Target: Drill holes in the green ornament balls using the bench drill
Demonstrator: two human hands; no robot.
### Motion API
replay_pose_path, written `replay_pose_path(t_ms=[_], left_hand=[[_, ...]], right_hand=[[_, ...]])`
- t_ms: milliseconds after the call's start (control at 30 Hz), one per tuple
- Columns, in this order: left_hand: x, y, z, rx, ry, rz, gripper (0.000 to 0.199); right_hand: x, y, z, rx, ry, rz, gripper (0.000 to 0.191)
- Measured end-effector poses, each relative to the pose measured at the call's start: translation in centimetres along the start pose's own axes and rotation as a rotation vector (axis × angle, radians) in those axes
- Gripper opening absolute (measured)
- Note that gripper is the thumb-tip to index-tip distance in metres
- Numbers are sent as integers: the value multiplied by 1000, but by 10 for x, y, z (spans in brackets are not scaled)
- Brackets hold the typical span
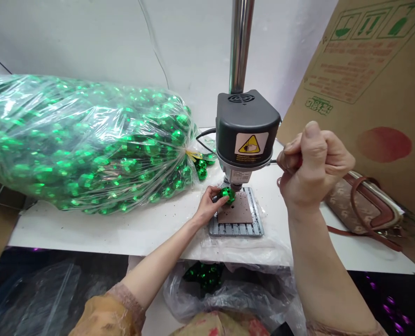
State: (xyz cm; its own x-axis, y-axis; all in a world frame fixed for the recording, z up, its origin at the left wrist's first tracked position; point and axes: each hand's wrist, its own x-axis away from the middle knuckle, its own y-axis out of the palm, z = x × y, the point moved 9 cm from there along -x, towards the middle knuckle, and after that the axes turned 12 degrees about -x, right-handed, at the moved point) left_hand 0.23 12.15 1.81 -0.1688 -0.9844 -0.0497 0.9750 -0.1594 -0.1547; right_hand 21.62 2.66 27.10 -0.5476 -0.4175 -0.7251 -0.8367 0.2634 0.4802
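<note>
We see the green faceted ball (227,194) directly under the nose of the bench drill, and it looks touching or almost touching the metal there. Our left hand (207,205) is grasping this ball with the fingers around it, and it keeps the ball just above the brown pad (235,210). This pad lies on the grey slotted base plate (235,227) of the drill. Our right hand (314,163) is clenched in a fist in the air beside the black drill head (245,126), and it seems closed on a thin dark lever (273,161) which comes out from that head. The head has a yellow warning label (251,144) and sits on a steel column (240,42).

To the left, a big clear plastic bag (88,144) full of green balls lies on the white table (123,238), and some loose green balls (200,169) are by its tied neck. To the right are a brown handbag (363,205) and a printed cardboard sheet (371,79). Under the table edge, a second plastic bag (228,291) holds more green balls.
</note>
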Motion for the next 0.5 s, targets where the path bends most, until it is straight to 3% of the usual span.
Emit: replay_pose_path(t_ms=[300,500], left_hand=[[8,14,11,-54,116,-87,61],[15,16,16,-206,197,-116,63]], right_hand=[[0,-1,2,-24,28,4,41],[2,-1,-1,-26,3,-20,40]])
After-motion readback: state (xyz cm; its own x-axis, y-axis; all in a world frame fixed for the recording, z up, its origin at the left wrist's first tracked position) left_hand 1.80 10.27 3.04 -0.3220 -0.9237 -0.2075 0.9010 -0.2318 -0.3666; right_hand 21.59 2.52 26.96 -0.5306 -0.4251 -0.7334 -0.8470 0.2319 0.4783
